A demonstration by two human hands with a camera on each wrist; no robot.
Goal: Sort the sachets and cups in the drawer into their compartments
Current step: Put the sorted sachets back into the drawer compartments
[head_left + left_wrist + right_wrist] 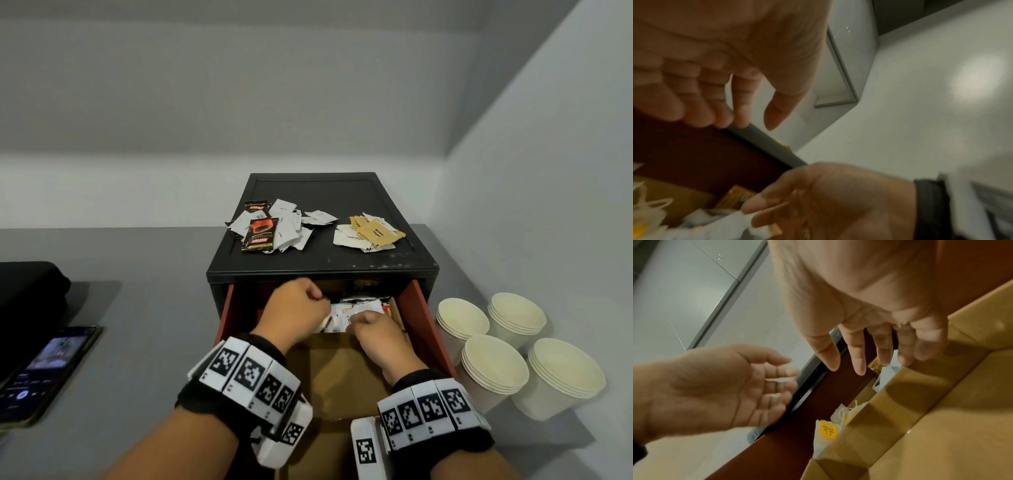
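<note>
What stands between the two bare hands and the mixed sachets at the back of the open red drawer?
Nothing visible. The left hand and right hand are already over the white paper sachets in the red drawer, beyond the brown cardboard divider.

Black cabinet (322, 263) with a red drawer (416, 308) lined in brown card. Cream cups (496, 363); white, tan and black-orange sachets (284, 226). Black-and-white checked wristbands (253, 377).

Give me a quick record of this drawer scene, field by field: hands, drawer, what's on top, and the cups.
left hand: inside the drawer, fingers loosely curled, holds nothing
right hand: over the sachets in the drawer, fingers relaxed
drawer: pulled open, sachets at the back
cabinet top: two loose sachet piles
paper cups: four stacks, right of the drawer, on the counter
phone: far left
</note>
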